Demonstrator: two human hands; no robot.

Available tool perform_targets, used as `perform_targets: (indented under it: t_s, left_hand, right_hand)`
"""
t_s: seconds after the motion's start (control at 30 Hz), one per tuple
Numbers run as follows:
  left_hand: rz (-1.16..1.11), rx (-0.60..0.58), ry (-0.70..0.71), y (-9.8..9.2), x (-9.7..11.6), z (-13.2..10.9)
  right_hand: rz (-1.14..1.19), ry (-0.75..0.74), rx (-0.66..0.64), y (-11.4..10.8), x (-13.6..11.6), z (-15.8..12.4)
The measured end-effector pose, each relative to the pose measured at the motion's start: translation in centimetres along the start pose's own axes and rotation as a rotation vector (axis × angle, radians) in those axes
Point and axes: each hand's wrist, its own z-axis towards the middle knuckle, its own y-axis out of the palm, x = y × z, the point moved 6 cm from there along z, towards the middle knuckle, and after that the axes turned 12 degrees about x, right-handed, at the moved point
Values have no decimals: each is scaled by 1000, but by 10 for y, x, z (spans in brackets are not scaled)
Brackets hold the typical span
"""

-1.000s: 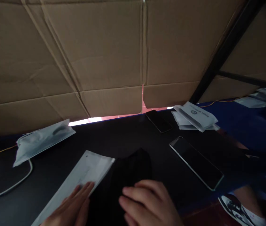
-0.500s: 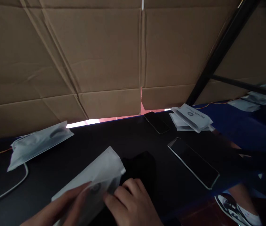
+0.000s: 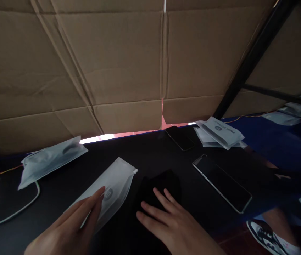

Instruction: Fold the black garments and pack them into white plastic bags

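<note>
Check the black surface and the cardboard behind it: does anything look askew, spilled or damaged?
I see no spill. The white pouches at the far right sit askew, their edges not lined up. The cardboard looks creased, with a gap low along its seam.

Illumination is dim overall. The brightest light enters as an overexposed strip (image 3: 97, 138) beneath the far cardboard (image 3: 123, 63); a thin slit of glare (image 3: 165, 6) marks the upper seam. On the black tabletop (image 3: 145, 148), the dark cloth (image 3: 166, 179) nearly loses its outline, whereas the pale pouch (image 3: 113, 177) contrasts clearly. Deep shadow covers the near right corner; the pouches at far right (image 3: 282, 118) appear soft and indistinct.
</note>
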Motion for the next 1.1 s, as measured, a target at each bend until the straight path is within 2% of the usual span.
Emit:
perform_targets:
  t_s: [0.07, 0.17, 0.23, 0.33, 0.43, 0.53, 0.63, 0.77, 0.87, 0.97, 1.03, 1.1]
  left_hand:
    - [30, -62, 75, 9, 10, 5]
    - [-72, -164, 167, 25, 28, 11]
    - [-127, -182, 190, 32, 38, 11]
    - [-150, -198, 191, 38, 50, 4]
    - [-213, -218, 168, 41, 60, -6]
    - [-318, -196, 53, 40, 62, -8]
    - [-404, -153, -98, 34, 58, -3]
    - [-471, -84, -228, 23, 61, 3]
    - [-517, -100, -186, 23, 70, 3]
    - [-490, -104, -49, 27, 76, -3]
    - [-447, -82, 66, 28, 79, -10]
    - [-406, -88, 170, 30, 80, -19]
  right_hand:
    - [0, -10, -2, -1, 3, -8]
    - [98, 22, 64, -4, 4, -15]
    - [190, 145, 191, -9, 8, -16]
    - [228, 340, 455, -15, 11, -15]
    - [154, 291, 579, -10, -5, -4]
    - [38, 244, 514, 3, -16, 9]
    - [-57, 203, 354, 17, -20, 18]
    - [-184, 155, 281, 16, -21, 26]
    - [-78, -51, 208, 20, -34, 35]
    - [37, -199, 169, 30, -43, 35]
    - [19, -139, 230, 37, -40, 33]
    - [-39, 4, 308, 43, -32, 30]
